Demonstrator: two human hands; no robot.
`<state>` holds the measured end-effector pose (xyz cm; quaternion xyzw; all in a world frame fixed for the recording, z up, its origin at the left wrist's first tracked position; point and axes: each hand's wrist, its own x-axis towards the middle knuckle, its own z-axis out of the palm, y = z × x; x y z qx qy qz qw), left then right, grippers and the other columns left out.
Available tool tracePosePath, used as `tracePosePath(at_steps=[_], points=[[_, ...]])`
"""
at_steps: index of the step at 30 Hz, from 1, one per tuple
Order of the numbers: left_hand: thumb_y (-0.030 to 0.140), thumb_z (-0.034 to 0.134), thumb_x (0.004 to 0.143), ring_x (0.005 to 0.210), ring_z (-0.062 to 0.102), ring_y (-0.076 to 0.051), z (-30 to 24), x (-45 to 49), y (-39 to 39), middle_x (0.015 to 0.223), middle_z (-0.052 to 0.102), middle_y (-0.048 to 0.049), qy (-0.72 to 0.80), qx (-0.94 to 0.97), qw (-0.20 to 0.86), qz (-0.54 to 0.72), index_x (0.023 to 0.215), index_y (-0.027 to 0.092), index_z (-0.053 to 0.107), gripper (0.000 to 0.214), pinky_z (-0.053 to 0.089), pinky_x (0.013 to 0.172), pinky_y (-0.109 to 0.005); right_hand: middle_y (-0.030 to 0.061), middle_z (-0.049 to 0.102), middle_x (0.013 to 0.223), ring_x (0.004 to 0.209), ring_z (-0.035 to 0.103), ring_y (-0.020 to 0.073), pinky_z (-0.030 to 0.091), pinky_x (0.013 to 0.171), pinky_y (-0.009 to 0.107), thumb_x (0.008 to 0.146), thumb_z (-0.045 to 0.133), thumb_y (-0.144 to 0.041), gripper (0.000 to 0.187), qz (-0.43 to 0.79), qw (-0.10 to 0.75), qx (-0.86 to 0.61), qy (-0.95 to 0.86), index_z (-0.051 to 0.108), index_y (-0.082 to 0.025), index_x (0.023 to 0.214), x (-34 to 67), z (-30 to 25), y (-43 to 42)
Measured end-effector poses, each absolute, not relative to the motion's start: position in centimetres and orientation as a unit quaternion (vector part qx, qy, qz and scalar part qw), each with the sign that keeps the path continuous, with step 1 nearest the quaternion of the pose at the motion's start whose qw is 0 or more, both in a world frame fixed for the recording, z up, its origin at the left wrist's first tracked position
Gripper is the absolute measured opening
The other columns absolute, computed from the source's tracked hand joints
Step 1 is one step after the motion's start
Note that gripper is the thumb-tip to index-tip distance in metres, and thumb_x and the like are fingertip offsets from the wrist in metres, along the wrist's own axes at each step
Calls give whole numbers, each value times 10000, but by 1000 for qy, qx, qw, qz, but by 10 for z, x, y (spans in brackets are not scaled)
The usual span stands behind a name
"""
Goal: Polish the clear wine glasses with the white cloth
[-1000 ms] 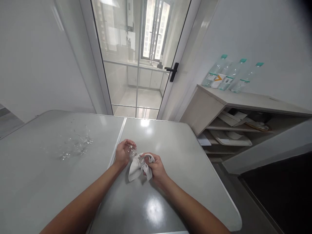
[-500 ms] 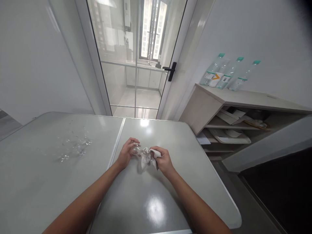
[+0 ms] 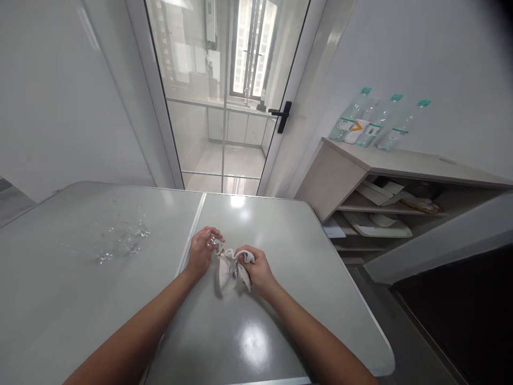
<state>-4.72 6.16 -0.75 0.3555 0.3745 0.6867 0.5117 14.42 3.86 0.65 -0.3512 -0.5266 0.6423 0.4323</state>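
My left hand (image 3: 202,250) is closed around a small clear object (image 3: 212,242), like glass or clear plastic; its full shape is hidden by my fingers and the cloth. In my right hand (image 3: 258,267) is a crumpled white cloth (image 3: 228,269), pinched between thumb and fingers. The cloth touches the near end of the clear object, and one corner of it hangs down over the table. Both hands are just above the grey tabletop (image 3: 280,230), to the right of its seam.
Clear, shiny pieces (image 3: 124,238) lie in a loose heap on the table's left half. Beyond the table is a glass door (image 3: 192,139) with a black handle (image 3: 284,116). Several clear bottles (image 3: 382,120) with green caps stand on a wooden shelf unit (image 3: 348,160) at the right.
Both hands have moved a little to the left, with the clear object and the cloth. The cloth hangs slightly lower and more spread out.
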Motion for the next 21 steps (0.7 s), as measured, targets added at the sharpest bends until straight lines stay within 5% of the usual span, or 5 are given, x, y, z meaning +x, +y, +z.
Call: tracePosePath(at_steps=[4, 9, 15, 18, 21], points=[[380, 648, 885, 778, 668, -172, -9, -46, 64, 878, 660, -52, 355, 335, 512, 707, 889, 173, 677, 209, 499, 536, -216, -46, 529, 612, 462, 384, 98, 334, 444, 232, 767, 788, -591, 433, 732, 414, -351, -412, 639, -206, 898, 136, 0, 38], [395, 670, 859, 927, 701, -247, -9, -40, 63, 1028, 691, -86, 357, 357, 565, 653, 940, 178, 682, 233, 566, 536, -267, 14, 651, 749, 661, 543, 152, 434, 631, 262, 814, 679, -283, 122, 511, 494, -383, -590, 732, -182, 860, 162, 8, 54], [454, 686, 860, 753, 697, -203, -9, -39, 62, 899, 702, -73, 408, 355, 588, 602, 836, 157, 674, 298, 471, 450, -214, 29, 695, 847, 755, 589, 167, 419, 722, 270, 745, 489, -49, 474, 309, 290, -244, -872, 788, -259, 1048, 188, 13, 60], [450, 682, 874, 669, 670, -180, -9, -41, 61, 796, 675, -57, 402, 369, 558, 625, 785, 151, 666, 313, 417, 420, -203, 29, 689, 815, 727, 581, 160, 420, 699, 265, 806, 545, -90, 321, 353, 336, -229, -843, 782, -227, 974, 179, 9, 55], [412, 666, 898, 708, 684, -186, -9, -44, 61, 828, 668, -55, 370, 365, 526, 673, 801, 155, 670, 275, 455, 464, -215, 19, 658, 748, 659, 554, 146, 430, 631, 251, 870, 689, -289, 115, 518, 436, -287, -678, 729, -185, 840, 159, 1, 47]])
